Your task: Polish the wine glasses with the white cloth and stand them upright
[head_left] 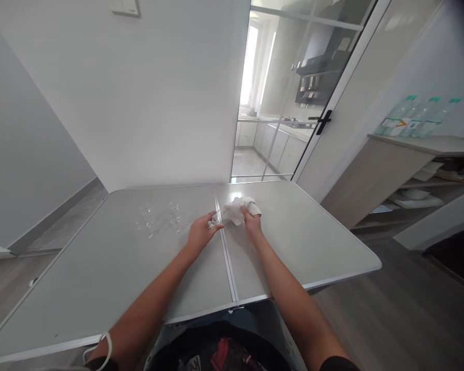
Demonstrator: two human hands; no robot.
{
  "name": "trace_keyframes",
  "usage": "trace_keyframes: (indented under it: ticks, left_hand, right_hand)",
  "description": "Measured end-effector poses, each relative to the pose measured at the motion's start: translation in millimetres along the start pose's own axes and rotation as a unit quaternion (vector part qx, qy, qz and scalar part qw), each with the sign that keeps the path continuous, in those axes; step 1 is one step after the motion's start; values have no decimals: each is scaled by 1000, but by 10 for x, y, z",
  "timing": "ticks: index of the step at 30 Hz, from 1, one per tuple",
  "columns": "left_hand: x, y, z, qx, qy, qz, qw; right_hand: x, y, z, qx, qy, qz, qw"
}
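My left hand (201,232) is closed, thumb and fingers pinching a small clear, shiny object (215,220) whose exact kind I cannot make out. My right hand (252,222) grips a crumpled white cloth (237,210), which hangs just above the table and reaches toward the clear object. Both hands are close together over the seam of the table. To the left of my left hand, several clear, glinting pieces (160,219) lie on the tabletop; their shape is hard to tell against the pale surface.
The folding table (294,242) has a metal rim and a centre seam. Below its front edge stands a dark open container (220,355) with a red item inside. A glass door (274,93) is behind; bottles (417,117) stand on a wooden shelf unit (400,170) at right.
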State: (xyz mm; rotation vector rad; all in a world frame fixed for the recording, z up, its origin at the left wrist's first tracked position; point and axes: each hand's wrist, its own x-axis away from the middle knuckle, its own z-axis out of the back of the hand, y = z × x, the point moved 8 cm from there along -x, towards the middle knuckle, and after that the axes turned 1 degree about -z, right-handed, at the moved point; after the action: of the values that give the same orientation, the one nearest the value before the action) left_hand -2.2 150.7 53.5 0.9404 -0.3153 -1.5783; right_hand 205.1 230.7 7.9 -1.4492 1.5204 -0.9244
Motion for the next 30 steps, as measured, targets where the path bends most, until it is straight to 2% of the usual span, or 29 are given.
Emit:
trace_keyframes:
  ticks: [3, 5, 8, 11, 13, 15, 18, 20, 21, 22, 24, 26, 28, 30]
  left_hand:
    - [-16, -134, -88, -15, 10, -9, 1000]
    - [40, -162, -106, -29, -3, -31, 999]
    - [127, -150, -148, -42, -50, -61, 996]
    - [170, -141, -170, -10, -79, -45, 996]
    - [183, -138, -197, 61, -105, -7, 992]
    - [208, -144, -267, 172, -161, 59, 970]
    - [280, -122, -377, 330, -251, 161, 896]
    - [304, -100, -395, 376, -274, 191, 864]
    - [294, -105, -379, 372, -263, 190, 869]
    - [271, -115, -347, 348, -239, 176, 889]
    - [212, -111, -240, 245, -159, 109, 950]
    - [198, -42, -162, 118, -88, 23, 989]
    - [226, 39, -176, 36, -66, -42, 996]
    - [251, 71, -207, 14, -64, -65, 996]
  right_hand:
    - [137, -53, -107, 34, -23, 41, 998]
    - [234, -48, -255, 80, -96, 45, 991]
    - [378, -10, -448, 123, -210, 30, 969]
    - [432, -12, -470, 108, -235, 14, 966]
    - [438, -12, -452, 101, -238, 2, 966]
    - [444, -3, -441, 101, -243, -14, 965]
    - [453, 0, -453, 92, -250, -33, 963]
    - [439, -30, -458, 75, -242, -24, 967]
    - [421, -50, -450, 67, -231, -14, 971]
    - [399, -62, -436, 60, -218, -6, 974]
    - [352, -29, -404, 55, -196, -17, 979]
    - [320, 70, -382, 54, -186, -64, 979]
    - [312, 161, -371, 48, -176, -110, 977]
    - [313, 182, -373, 35, -164, -119, 979]
